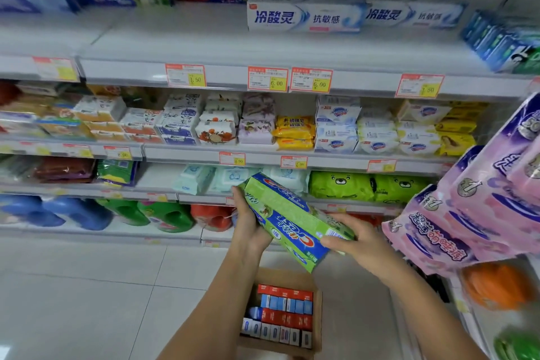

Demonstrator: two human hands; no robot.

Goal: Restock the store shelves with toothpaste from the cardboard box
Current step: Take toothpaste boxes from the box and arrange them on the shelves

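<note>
Green toothpaste pack, judged light, stiff but crushable card, probably slick; left hand curled round one side, right hand clasping the other, which suits it.

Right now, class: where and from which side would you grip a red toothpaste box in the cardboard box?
Likely its upward end, from straight above. The red toothpaste boxes seem to stand on end, tightly packed in rows inside the cardboard box, so only their tops show.
</note>
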